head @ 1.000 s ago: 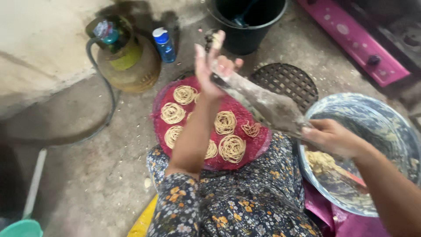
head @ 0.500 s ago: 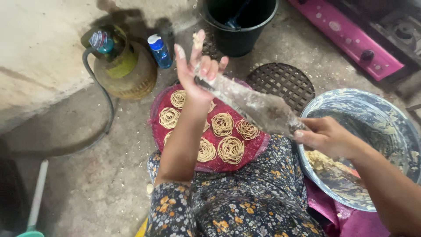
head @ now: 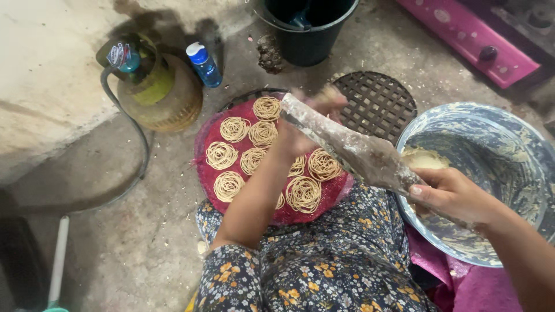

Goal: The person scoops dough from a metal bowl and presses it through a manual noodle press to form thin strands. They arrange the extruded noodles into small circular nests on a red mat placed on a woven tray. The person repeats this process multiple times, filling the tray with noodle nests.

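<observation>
dough press held slantwise over red tray

head view: floury metal press (head: 352, 150), long axis upper-left to lower-right, above red tray (head: 203, 167) w/ noodle coils (head: 304, 194). left hand (head: 309, 118) blurred at top end, fingers can't tell. right hand (head: 451, 196) fingers wrapped round lower end, beside crusted bowl (head: 514, 133).

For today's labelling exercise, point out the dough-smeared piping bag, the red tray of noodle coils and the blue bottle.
piping bag (head: 352, 151), head view, on its floury middle.
red tray (head: 202, 167), head view, on a bare patch at its left edge.
blue bottle (head: 206, 67), head view, on its body below the white cap.
</observation>
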